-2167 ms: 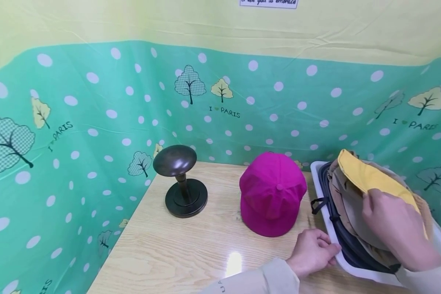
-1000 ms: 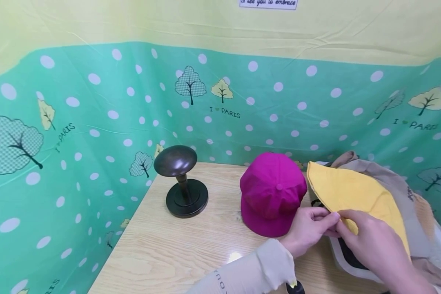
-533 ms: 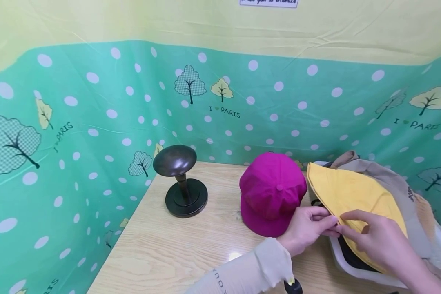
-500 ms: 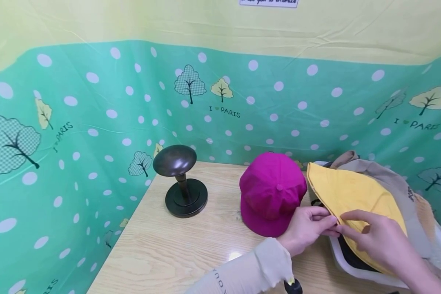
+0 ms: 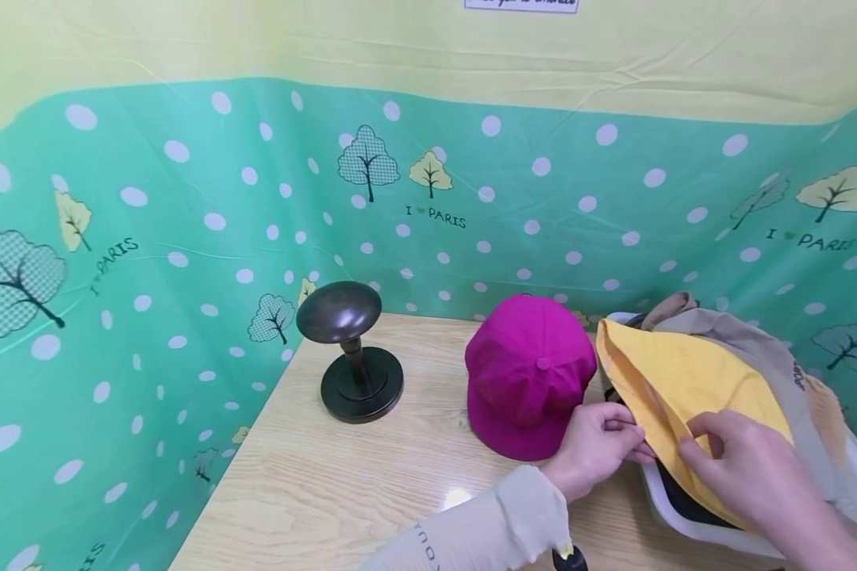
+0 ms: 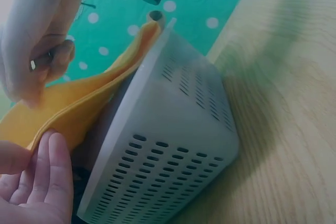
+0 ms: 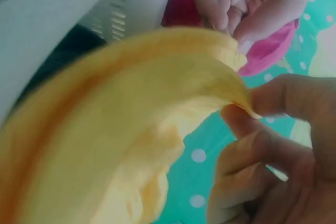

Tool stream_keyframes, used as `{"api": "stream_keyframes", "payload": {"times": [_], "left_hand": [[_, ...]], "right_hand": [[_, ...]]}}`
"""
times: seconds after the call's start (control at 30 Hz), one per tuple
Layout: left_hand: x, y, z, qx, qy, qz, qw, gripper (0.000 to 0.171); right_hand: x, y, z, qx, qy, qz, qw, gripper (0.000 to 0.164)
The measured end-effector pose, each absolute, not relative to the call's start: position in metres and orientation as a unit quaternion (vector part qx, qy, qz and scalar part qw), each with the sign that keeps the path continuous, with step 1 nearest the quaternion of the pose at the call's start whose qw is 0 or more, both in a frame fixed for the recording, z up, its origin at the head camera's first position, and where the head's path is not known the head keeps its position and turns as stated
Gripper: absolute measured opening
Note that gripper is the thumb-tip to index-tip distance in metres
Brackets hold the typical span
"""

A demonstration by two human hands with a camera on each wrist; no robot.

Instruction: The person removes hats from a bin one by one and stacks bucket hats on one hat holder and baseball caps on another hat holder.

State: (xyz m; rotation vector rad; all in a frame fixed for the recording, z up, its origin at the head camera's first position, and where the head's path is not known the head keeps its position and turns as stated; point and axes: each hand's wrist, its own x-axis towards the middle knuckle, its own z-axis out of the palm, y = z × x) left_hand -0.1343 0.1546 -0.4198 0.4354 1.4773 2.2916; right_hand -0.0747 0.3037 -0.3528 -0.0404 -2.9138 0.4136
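A yellow bucket hat [image 5: 707, 377], folded flat, lies over the white basket at the right. My left hand [image 5: 594, 448] pinches one layer of its brim between thumb and fingers. The other layer of the brim is pinched by my right hand [image 5: 746, 468], and a gap shows between the two layers. In the right wrist view the yellow brim [image 7: 121, 108] curves across, with the right thumb and forefinger on its edge. Left of the basket, close to my left hand, a magenta cap [image 5: 532, 373] sits on the table, apparently propped up from beneath.
The perforated white basket [image 6: 157, 156] holds a grey-beige hat [image 5: 750, 341] and dark items under the yellow hat. A dark brown hat stand [image 5: 357, 381] with a rounded top stands left of the cap. A polka-dot cloth [image 5: 257, 198] hangs behind the wooden table [image 5: 371, 492].
The yellow hat came down flatter, toward the left hand, which moved from the basket rim to the brim. Since half a second ago, my right hand has drawn one brim layer rightward.
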Motion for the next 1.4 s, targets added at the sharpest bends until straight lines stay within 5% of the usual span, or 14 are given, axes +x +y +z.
{"api": "stream_keyframes", "payload": {"times": [0.17, 0.47, 0.67, 0.87, 1.03, 1.27, 1.4], "left_hand": [[-0.132, 0.156, -0.423, 0.132, 0.548, 0.807, 0.175, 0.004], [-0.124, 0.156, -0.421, 0.135, 0.645, 0.724, 0.205, 0.014], [-0.129, 0.154, -0.419, 0.145, 0.604, 0.760, 0.194, 0.017], [-0.139, 0.150, -0.413, 0.206, 0.532, 0.804, 0.169, 0.015], [-0.148, 0.143, -0.398, 0.226, 0.499, 0.822, 0.155, 0.015], [-0.155, 0.132, -0.387, 0.146, 0.378, 0.880, 0.248, 0.030], [-0.153, 0.132, -0.392, 0.140, 0.415, 0.872, 0.221, 0.022]], "right_hand": [[-0.069, 0.305, -0.354, -0.019, -0.990, 0.127, 0.063, 0.009], [-0.065, 0.301, -0.345, -0.036, -0.975, 0.134, 0.174, 0.013], [-0.059, 0.301, -0.339, 0.000, -0.941, 0.127, 0.312, 0.012], [-0.054, 0.298, -0.333, 0.031, -0.909, 0.145, 0.389, 0.010], [-0.050, 0.291, -0.328, 0.040, -0.894, 0.157, 0.417, 0.011], [-0.047, 0.289, -0.329, 0.058, -0.852, 0.257, 0.453, 0.019], [-0.045, 0.289, -0.333, 0.005, -0.828, 0.326, 0.456, 0.021]]}}
